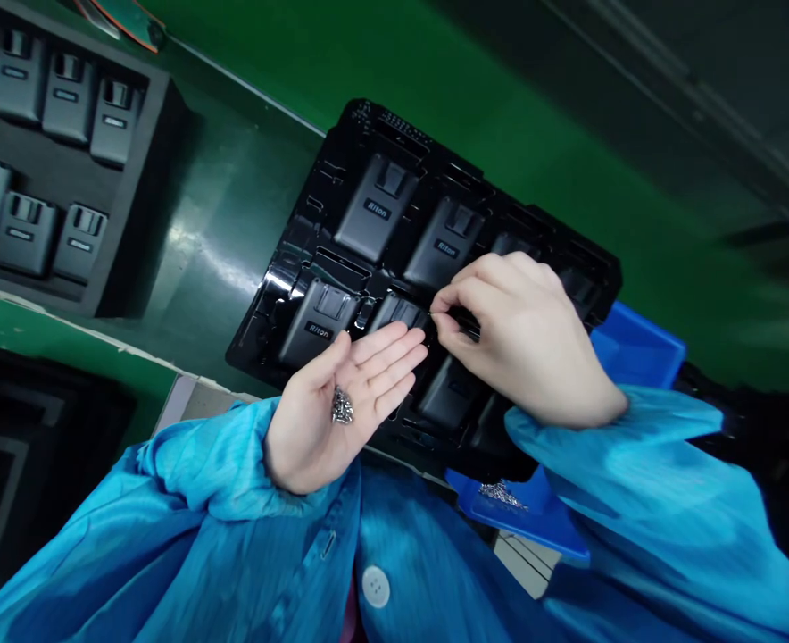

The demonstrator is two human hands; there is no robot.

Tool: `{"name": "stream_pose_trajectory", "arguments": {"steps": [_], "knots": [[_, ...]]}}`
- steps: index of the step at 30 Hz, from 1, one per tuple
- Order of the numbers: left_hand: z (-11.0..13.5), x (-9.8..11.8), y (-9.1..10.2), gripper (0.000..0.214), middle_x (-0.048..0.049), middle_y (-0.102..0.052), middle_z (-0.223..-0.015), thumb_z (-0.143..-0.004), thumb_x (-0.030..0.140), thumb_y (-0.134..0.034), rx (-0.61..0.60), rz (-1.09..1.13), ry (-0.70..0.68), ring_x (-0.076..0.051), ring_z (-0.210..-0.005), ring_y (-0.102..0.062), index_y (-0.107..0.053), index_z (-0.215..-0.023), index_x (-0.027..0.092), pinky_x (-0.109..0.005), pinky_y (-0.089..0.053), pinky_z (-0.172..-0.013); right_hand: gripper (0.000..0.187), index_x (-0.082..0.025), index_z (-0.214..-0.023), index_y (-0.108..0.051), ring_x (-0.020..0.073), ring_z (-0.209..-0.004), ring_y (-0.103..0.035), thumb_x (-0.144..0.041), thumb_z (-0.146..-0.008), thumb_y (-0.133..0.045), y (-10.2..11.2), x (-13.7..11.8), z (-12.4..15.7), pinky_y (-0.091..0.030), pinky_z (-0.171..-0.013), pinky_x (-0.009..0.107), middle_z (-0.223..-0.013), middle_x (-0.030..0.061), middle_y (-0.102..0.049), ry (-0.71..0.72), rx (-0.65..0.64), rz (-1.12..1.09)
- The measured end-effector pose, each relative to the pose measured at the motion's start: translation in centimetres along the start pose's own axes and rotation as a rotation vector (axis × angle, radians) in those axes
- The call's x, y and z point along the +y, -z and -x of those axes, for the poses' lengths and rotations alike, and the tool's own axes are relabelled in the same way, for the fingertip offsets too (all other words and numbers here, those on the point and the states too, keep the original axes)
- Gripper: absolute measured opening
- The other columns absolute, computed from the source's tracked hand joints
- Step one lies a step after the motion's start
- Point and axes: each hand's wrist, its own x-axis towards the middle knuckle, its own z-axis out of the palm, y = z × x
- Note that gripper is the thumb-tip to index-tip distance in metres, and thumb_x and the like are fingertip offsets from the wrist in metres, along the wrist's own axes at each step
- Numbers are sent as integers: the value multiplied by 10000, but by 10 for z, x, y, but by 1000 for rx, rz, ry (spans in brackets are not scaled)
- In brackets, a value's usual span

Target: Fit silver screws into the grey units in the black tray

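Observation:
My left hand (347,406) is palm up with its fingers stretched out flat. On its palm rests a small heap of shiny metal pieces (342,405), possibly screws, too small to name surely. Thumb and forefinger of my right hand (519,326) are pinched together; what they hold, if anything, is too small to make out. Both hands hover over a black plastic tray (328,201) whose pockets hold several dark grey cases with a "Riton" label. One case (376,210) lies at the upper left, another (444,241) beside it. My hands partly cover other cases.
A grey foam box (117,228) with several similar cases stands on the left. Blue bins (642,344) are at the right and below the tray, the lower one with a pile of metal pieces (502,494). An orange-edged tool (130,22) lies at the top left.

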Motion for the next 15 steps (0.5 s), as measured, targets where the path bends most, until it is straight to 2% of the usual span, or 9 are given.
{"name": "stream_pose_trajectory", "arguments": {"steps": [5,7,11,15], "knots": [[-1,-2,-1,508,-36,-553,-1476,-1017,457,-341,10,4,15,-128,-1386,-550,-578,-1343,147,-346,-243,-1359,94,-109,-854,-650,225,-805,-469,-151,-932,-620,0,-8,4,-382,-711,374,-880,74,-615,94,61,168],[-2,-1,-1,509,-34,-559,-1470,-1018,459,-341,9,9,20,-126,-1379,-554,-573,-1347,146,-346,-248,-1356,40,-96,-917,-676,228,-828,-494,-132,-909,-659,0,-12,11,-393,-722,376,-889,75,-625,111,86,162],[-2,-1,-1,528,-26,-552,-1478,-1021,463,-334,-13,7,19,-126,-1401,-530,-534,-1397,150,-340,-250,-1349,190,-69,-1083,-696,224,-862,-512,-101,-897,-678,-1,-15,27,-401,-722,375,-902,75,-630,95,85,102],[-3,-2,1,556,-31,-569,-1462,-1023,476,-308,-18,11,18,-136,-1399,-525,-524,-1407,138,-331,-276,-1311,274,-92,-1188,-683,226,-875,-511,-135,-919,-660,5,-19,34,-392,-725,382,-951,82,-614,26,63,44]]}}
